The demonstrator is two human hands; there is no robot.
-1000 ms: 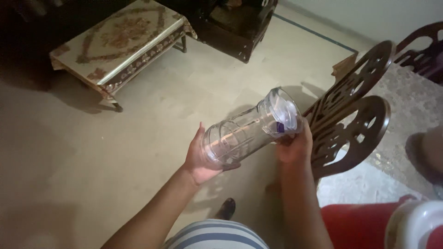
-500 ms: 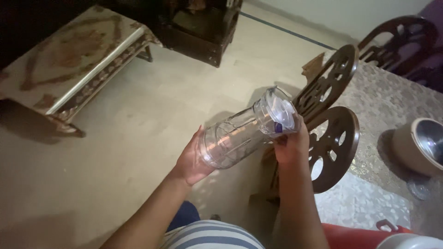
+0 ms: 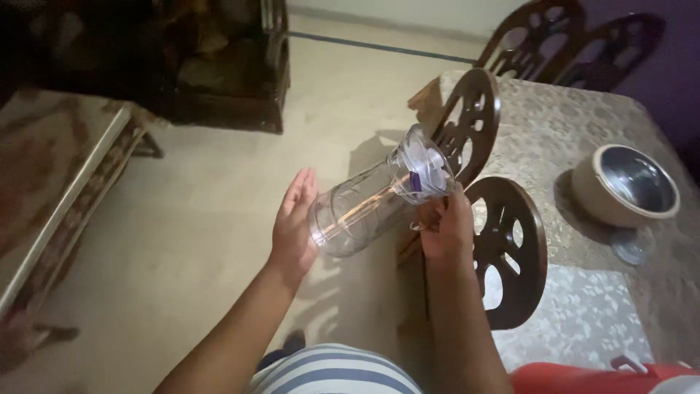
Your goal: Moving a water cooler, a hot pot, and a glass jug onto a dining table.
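Head view: right hand (image 3: 446,228) grips clear jug (image 3: 372,201) near its lid end; left hand (image 3: 293,222), fingers extended, braces the base.

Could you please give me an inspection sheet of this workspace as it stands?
Surface: dining table with patterned grey cloth.
Job's things: clear plastic jug with a lid and purple tab, held tilted in the air.
Clutter: round metal-lined pot on the table.
Grippers: left hand open flat against the jug's base; right hand grips near the lid.
Cables: nothing seen.
Surroundings: dark carved wooden chairs, pale floor, low table.
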